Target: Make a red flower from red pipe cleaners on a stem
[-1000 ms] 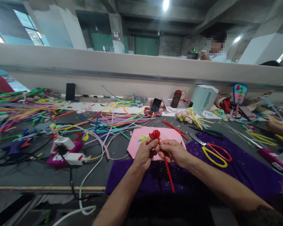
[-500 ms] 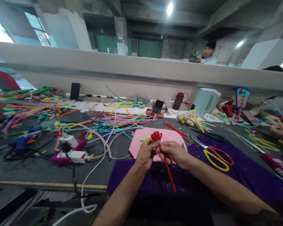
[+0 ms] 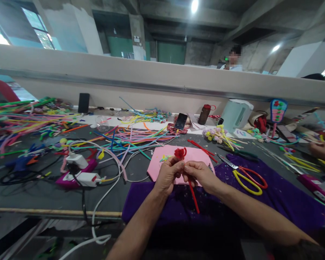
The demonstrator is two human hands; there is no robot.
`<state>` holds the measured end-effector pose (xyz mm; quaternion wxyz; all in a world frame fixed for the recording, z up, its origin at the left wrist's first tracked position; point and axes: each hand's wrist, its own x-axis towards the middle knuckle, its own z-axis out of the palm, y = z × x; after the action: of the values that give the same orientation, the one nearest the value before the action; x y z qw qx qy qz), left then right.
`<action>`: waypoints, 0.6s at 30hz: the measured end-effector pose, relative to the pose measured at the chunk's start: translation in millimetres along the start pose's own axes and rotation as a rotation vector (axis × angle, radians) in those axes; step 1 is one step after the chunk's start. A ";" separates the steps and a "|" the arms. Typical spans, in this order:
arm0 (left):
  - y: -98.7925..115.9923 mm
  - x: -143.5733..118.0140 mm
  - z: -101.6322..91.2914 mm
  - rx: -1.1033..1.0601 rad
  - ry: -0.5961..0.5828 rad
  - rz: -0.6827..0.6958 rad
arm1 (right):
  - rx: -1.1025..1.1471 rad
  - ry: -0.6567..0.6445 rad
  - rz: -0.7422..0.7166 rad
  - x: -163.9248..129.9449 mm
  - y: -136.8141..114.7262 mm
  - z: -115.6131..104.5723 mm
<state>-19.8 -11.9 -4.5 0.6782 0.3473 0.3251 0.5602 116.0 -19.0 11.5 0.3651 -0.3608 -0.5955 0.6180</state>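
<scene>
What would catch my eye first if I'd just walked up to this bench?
Probably the bright red looped piece, pinched between the left grip and right grip over a pink sheet. Next, the scissors on the right, their red and yellow handles on a purple cloth, and the heap of coloured strands at far left.

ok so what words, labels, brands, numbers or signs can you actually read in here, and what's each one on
No text can be read for certain.
Green lit patch behind the partition: too small to tell if it holds writing.
Purple power strip on the right: pale marking, too small and blurred.
Phone: nothing legible on its screen.
Kettle and bottle: no readable brand.
</scene>
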 end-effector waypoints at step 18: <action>-4.8 3.5 -1.1 0.059 0.041 0.039 | -0.034 -0.008 0.047 0.8 5.7 -2.2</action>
<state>-17.6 -9.0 -9.4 0.6499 0.3618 0.3483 0.5705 117.5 -17.4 5.8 0.3419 -0.3786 -0.5987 0.6176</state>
